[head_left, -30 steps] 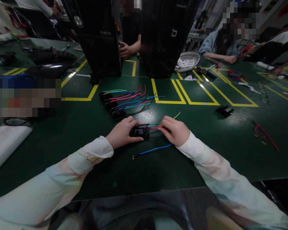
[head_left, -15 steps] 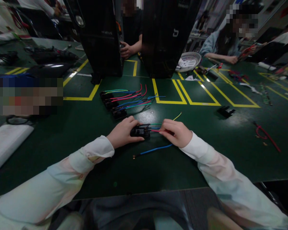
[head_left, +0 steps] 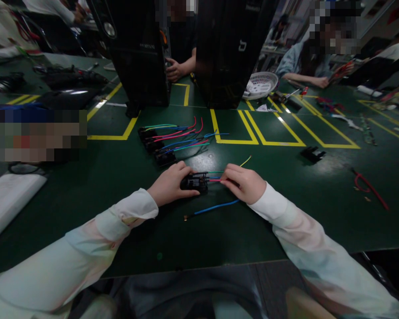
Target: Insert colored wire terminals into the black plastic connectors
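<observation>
My left hand point(head_left: 173, 182) grips a small black plastic connector block point(head_left: 197, 181) from its left side, thumb along the near edge. Green, blue and red wires come out of the block's right end. My right hand point(head_left: 242, 181) is closed, pinching the red wire point(head_left: 214, 180) a short way from the block; its fingers hide parts of the other wires. A yellow wire end point(head_left: 246, 161) sticks out beyond that hand. Below the block lies a loose blue wire point(head_left: 216, 207) with a brass-coloured terminal at its left end; its right end is hidden under my right hand.
Farther back lie several wired black blocks point(head_left: 154, 144). Two tall black computer cases point(head_left: 142, 57) stand behind them. A white basket point(head_left: 262, 84), a lone black block point(head_left: 313, 154) and a red wire point(head_left: 374, 192) are to the right. A white power strip point(head_left: 16, 195) lies left.
</observation>
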The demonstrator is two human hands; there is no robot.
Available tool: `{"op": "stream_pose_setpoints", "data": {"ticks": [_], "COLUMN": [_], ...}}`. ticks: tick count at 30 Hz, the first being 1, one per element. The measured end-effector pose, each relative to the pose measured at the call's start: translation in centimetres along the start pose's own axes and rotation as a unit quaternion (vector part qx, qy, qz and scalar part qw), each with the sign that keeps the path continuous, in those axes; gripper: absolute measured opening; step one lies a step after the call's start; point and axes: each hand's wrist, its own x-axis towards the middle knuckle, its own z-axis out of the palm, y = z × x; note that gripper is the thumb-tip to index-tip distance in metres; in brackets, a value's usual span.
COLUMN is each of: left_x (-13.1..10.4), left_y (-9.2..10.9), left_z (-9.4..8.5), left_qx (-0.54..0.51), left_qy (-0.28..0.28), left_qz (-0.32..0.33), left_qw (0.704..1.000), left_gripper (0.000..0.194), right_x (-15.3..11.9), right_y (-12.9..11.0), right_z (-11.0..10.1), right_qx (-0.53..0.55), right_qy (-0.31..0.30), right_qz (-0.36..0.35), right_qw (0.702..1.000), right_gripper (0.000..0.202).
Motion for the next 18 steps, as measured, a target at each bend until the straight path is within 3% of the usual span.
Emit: {"op": "stream_pose_setpoints", "data": {"ticks": [8,14,18], "left_x": [-0.1,-0.1,-0.1], "left_y": [-0.2,-0.2,-0.3], "left_z": [0.2,0.2,0.3], "left_qx": [-0.001,-0.008,-0.008], "left_qy": [0.006,0.015,0.017], "left_qz": [0.002,0.011,0.010], "left_qw": [1.000,1.000,1.000], "left_gripper": [0.053,0.050,0.050], "right_x": [-0.2,-0.2,-0.4], "right_y": [-0.1,-1.4,-1.9], "right_z": [-2.0,-0.1,1.7], "right_qx": [0.043,0.063,0.010], "right_qy": [0.101,-0.010,-0.055], "right_qz": [-0.015,-0.091,-0.113], "right_qw": [0.994,0.994,0.992], "right_gripper": [0.011,0.013,0.017]}}
